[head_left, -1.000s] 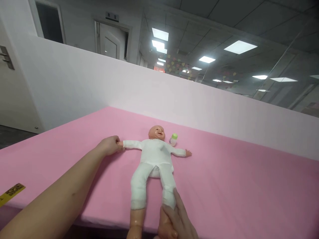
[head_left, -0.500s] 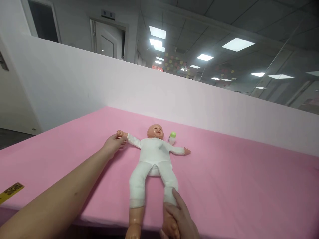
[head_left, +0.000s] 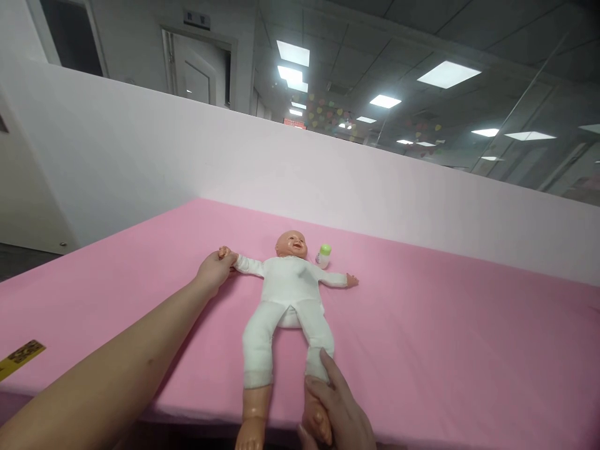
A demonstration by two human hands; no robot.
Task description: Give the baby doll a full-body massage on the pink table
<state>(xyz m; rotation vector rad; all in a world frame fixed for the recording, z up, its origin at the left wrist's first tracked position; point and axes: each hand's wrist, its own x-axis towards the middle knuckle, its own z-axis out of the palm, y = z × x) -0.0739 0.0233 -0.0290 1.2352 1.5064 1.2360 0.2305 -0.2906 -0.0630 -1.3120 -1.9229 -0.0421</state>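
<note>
Since a second ago, one arm of the doll (head_left: pixel 289 281) has swung slightly headward. At left, the left hand (head_left: pixel 214 271) has its grip closed round that wrist. The doll lies face up on a pink sheet (head_left: pixel 435 337), a green-capped bottle (head_left: pixel 323 256) beside its head. Rightward, the right hand (head_left: pixel 344 409) cups its lower leg and foot, grip half-curled.

1 head view, facing forward, down toward doll (head_left: pixel 289 281)
</note>
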